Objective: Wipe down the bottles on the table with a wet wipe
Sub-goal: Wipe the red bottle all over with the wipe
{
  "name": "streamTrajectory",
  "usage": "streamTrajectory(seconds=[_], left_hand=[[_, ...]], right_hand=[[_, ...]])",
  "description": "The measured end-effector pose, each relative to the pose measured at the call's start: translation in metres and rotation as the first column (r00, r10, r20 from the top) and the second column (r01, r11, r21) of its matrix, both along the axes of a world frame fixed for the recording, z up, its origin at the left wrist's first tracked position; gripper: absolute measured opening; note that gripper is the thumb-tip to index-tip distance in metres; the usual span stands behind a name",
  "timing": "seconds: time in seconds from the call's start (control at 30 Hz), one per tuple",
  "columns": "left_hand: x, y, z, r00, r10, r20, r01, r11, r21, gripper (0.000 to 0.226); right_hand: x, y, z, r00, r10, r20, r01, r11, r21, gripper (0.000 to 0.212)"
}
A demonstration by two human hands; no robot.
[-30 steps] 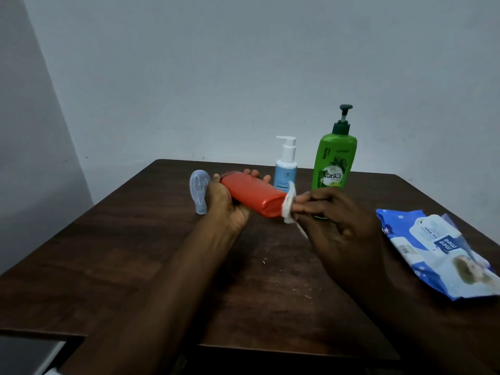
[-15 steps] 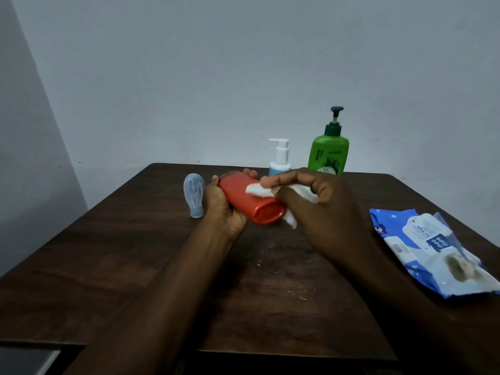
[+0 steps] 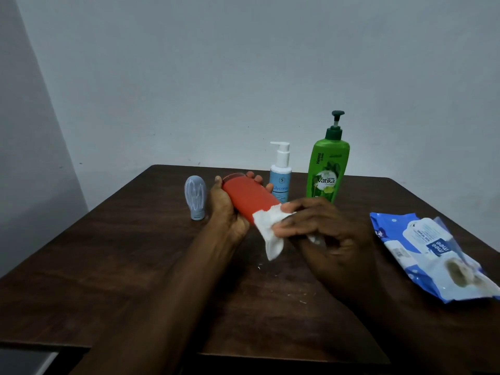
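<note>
Pump bottles behind held bottle; wipes pack right on table.

Orange-red bottle in the left hand: uniform colour, no label visible.
Wipe in the right hand: plain white.
Small bottle just left of the left hand: pale grey-blue with whitish zigzag streaks, possibly print or residue.
Blue pump bottle beyond the right hand: light blue body, white pump.
Green pump bottle beyond the right hand: bright green, dark green pump, white lettering, leaf motif.
Wipes pack right of the right hand: blue, white panel, white dots.
Table: dark brown wood grain.
</note>
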State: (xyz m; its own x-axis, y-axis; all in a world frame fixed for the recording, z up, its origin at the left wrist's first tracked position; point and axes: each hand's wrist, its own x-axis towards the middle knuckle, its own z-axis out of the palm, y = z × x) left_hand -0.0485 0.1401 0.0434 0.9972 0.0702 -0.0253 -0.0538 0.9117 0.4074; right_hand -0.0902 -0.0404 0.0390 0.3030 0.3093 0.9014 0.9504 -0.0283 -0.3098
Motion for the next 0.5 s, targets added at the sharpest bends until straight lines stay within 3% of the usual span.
streamTrajectory(seconds=[0.13, 0.27, 0.37, 0.5], left_hand=[[0.005, -0.001, -0.002, 0.999, 0.033, 0.039, -0.031, 0.997, -0.07, 0.062], [0.004, -0.005, -0.004, 0.996, 0.085, 0.017, -0.082, 0.99, -0.113, 0.062], [0.002, -0.005, -0.009, 0.996, 0.093, -0.01, -0.093, 0.986, -0.136, 0.06], [-0.003, -0.007, -0.008, 0.991, 0.125, -0.046, -0.131, 0.98, -0.152, 0.056]], right_hand=[[-0.006, 0.01, -0.012, 0.94, 0.086, -0.329, 0.005, 0.964, 0.266, 0.024], [-0.02, 0.026, -0.018, 0.758, 0.294, -0.583, 0.085, 0.841, 0.534, 0.027], [-0.03, 0.035, -0.014, 0.599, 0.445, -0.665, 0.168, 0.742, 0.649, 0.023], [-0.033, 0.037, -0.005, 0.438, 0.58, -0.687, 0.188, 0.689, 0.7, 0.034]])
